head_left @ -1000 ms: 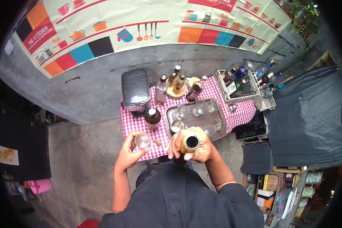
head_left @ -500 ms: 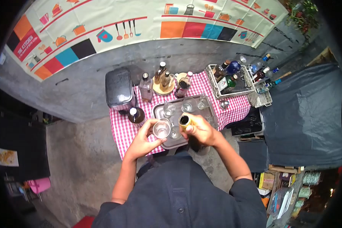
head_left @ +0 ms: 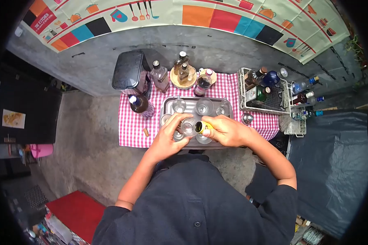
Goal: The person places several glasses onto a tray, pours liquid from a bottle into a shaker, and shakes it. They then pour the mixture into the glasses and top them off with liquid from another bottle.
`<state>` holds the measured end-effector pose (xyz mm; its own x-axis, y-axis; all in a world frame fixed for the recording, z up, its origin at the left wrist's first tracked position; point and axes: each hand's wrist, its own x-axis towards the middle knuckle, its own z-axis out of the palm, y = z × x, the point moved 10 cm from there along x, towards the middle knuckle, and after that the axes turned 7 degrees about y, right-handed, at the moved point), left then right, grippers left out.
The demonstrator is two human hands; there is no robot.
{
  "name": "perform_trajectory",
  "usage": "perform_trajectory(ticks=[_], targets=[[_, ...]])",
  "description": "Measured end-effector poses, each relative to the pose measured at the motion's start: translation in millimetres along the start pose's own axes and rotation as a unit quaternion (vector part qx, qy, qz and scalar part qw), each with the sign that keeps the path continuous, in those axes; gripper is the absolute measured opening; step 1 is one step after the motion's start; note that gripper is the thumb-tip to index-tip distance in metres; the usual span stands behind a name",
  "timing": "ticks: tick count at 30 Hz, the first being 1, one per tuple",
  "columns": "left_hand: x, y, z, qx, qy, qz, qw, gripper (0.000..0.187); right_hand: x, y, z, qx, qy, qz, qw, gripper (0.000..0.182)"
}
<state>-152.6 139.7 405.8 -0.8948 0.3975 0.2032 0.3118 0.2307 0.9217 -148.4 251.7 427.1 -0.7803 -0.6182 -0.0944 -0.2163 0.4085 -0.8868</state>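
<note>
My left hand (head_left: 170, 136) is closed around a clear glass (head_left: 188, 126), held over the tray (head_left: 231, 107). My right hand (head_left: 229, 130) grips a bottle (head_left: 207, 126) by its yellow-wrapped neck. The dark, uncapped mouth of the bottle is right at the glass's rim, on its right side; my hand hides most of the bottle's body. Around and below my hands, several clear glasses stand on the tray, among them a wide one (head_left: 204, 107) and one with a handle (head_left: 179, 105). A cork (head_left: 146, 132) lies on the checkered cloth (head_left: 131, 136), left of my left hand.
Behind the tray are a clear bottle (head_left: 160, 76), small bottles on a wooden plate (head_left: 176, 83) and a dark bottle (head_left: 203, 83). On the left stand a black bin (head_left: 129, 71) and a brown bottle (head_left: 139, 104). A wire basket of bottles (head_left: 265, 111) and a metal jigger-like piece (head_left: 247, 118) are right.
The glass and the bottle neck have come together; before, a gap separated them. The camera view has shifted, bringing the cork on the cloth into sight.
</note>
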Motion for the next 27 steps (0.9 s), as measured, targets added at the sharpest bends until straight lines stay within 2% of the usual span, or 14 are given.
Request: perform_trajectory(ticks=[1, 4, 6, 8, 15, 17, 21, 23, 27], targets=[[1, 3, 5, 0.02, 0.022, 0.049, 0.998, 0.055, -2, 4, -3, -0.016, -0.005, 0.0, 1.0, 0.046], [2, 8, 18, 0.02, 0.029, -0.005, 0.999, 0.054, -11, 19, -9, -0.041, -0.015, -0.007, 0.999, 0.048], [3, 9, 26, 0.034, 0.037, -0.001, 0.999, 0.055, -14, 22, -14, -0.049, -0.017, -0.014, 0.999, 0.049], [3, 12, 31, 0.047, 0.045, 0.001, 0.998, 0.055, -17, 28, -18, -0.056, -0.049, 0.039, 0.996, 0.056], [2, 6, 43, 0.038, 0.045, -0.046, 0.997, 0.055, -24, 41, -20, -0.09, -0.086, 0.056, 0.991, 0.056], [0, -1, 45, 0.03, 0.039, -0.088, 0.995, 0.05, -24, 37, -20, -0.107, -0.086, 0.046, 0.989, 0.052], [2, -2, 43, 0.028, 0.04, -0.076, 0.996, 0.05, -22, 31, -22, -0.119, -0.096, 0.065, 0.986, 0.052], [4, 5, 40, 0.043, 0.05, -0.039, 0.997, 0.055, -22, 30, -22, -0.138, -0.109, 0.096, 0.98, 0.053], [4, 3, 37, 0.046, 0.035, -0.047, 0.997, 0.056, -21, 29, -20, -0.156, -0.109, 0.108, 0.976, 0.052]])
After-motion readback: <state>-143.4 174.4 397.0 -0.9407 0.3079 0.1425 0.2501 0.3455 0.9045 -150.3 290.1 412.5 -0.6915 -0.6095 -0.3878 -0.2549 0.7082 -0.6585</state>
